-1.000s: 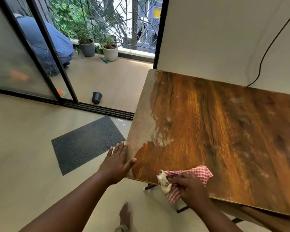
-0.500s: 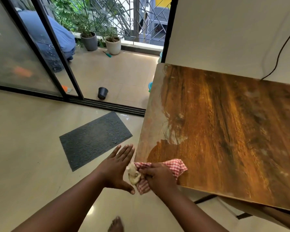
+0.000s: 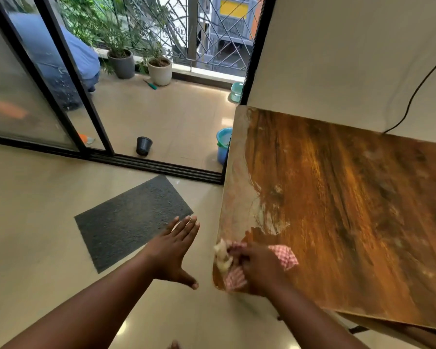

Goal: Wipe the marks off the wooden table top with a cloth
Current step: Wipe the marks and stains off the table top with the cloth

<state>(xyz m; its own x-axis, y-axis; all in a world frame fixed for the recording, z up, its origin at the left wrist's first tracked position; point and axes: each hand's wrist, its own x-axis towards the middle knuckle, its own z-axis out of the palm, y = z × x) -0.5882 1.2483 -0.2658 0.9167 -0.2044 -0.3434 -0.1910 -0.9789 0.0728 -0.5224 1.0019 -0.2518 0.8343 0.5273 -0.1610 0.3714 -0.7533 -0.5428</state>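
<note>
At table point(image 3: 338, 210) near corner: cloth point(image 3: 280, 255) bunched under right hand point(image 3: 258, 267).

Left hand point(image 3: 173, 253) lifted off the counter point(image 3: 350, 217) edge, now flat in the air beside the near left corner, right hand point(image 3: 258, 268) with the checked cloth point(image 3: 282, 255) slid along the near edge to that same corner.

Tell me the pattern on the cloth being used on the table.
Red-and-white check, with a plain cream part bunched at one end; the cloth shows in the head view.
</note>
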